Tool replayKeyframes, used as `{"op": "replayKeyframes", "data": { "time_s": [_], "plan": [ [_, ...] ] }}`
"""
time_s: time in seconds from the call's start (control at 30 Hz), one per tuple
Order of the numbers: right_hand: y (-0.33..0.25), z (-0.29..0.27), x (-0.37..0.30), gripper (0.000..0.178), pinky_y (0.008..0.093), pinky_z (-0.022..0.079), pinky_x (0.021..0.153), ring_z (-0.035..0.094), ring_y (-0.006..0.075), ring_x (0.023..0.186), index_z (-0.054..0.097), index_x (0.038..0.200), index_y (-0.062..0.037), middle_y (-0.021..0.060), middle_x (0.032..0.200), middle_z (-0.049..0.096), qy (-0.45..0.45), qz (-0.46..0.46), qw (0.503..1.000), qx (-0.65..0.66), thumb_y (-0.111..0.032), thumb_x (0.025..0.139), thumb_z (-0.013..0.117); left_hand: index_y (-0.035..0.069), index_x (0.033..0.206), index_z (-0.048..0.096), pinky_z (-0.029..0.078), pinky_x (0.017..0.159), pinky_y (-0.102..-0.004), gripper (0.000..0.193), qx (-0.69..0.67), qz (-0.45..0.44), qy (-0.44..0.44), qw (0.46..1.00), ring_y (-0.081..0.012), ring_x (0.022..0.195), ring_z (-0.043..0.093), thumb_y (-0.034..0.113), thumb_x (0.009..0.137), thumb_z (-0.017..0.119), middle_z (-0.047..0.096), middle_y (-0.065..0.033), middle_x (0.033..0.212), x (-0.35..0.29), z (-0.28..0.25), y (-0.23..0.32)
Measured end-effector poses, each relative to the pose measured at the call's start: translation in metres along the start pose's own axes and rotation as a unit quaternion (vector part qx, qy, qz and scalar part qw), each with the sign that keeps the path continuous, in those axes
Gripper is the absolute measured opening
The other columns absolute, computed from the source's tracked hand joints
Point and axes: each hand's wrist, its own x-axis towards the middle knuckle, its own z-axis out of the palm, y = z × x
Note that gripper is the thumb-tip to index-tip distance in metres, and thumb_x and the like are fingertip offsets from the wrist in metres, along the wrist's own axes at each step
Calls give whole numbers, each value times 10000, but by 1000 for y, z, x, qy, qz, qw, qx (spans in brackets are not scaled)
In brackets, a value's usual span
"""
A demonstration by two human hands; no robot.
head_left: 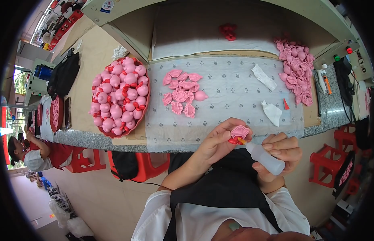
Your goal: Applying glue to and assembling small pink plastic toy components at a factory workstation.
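Close in front of my body, my left hand (216, 143) pinches a small pink moulded piece (240, 131), hollow side showing, with a glossy red part (233, 140) at its lower edge. A translucent white squeeze bottle (267, 160) lies tilted in my closed right hand (284, 150). Its thin orange-yellow tip (242, 141) points at the red part and appears to touch it. On the sheet ahead, to the left, several pink hollow pieces (181, 95) lie in a loose group, with one rounded pink piece (200, 95) beside them.
A red basket (135, 131) heaped with pink and red pieces stands left. More pink pieces (297, 72) pile up right, near white paper scraps (271, 112). Red pieces (228, 31) sit under the machine housing (126, 40). Red stools (325, 164) flank me; another person (38, 154) sits far left.
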Motion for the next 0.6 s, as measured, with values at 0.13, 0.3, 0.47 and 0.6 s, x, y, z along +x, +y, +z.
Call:
{"op": "replayKeyframes", "data": {
  "time_s": [0.13, 0.3, 0.47, 0.6],
  "plan": [
    [1, 0, 0, 443, 261, 397, 512, 516, 189, 661, 525, 810, -18, 78, 849, 505, -1, -2, 1000, -4, 0, 446, 777, 80, 1030, 454, 331, 850, -351, 385, 1, -3, 0, 1000, -231, 945, 455, 323, 748, 552, 474, -143, 967, 0, 2, 0],
    [3, 4, 4, 431, 218, 381, 469, 444, 126, 580, 407, 818, -39, 88, 768, 460, -1, -45, 999, -27, -128, 570, 749, 85, 1035, 456, 328, 851, -348, 384, -1, -3, -8, 1000, -232, 953, 454, 322, 748, 553, 474, -144, 978, 1, -1, -1],
    [4, 5, 5, 429, 222, 380, 466, 442, 130, 584, 404, 809, -41, 91, 768, 458, -7, -45, 999, -30, -116, 563, 748, 86, 1036, 456, 329, 852, -346, 382, 7, -2, -11, 1000, -227, 954, 455, 321, 750, 551, 474, -140, 984, 1, -2, 0],
    [1, 3, 2, 440, 257, 401, 511, 516, 185, 656, 517, 807, -24, 77, 849, 499, 4, -8, 1000, -2, 4, 452, 776, 89, 1036, 458, 331, 852, -343, 376, 8, -2, -9, 1000, -224, 959, 451, 319, 753, 548, 476, -136, 978, 2, 0, 0]
  ]
}}
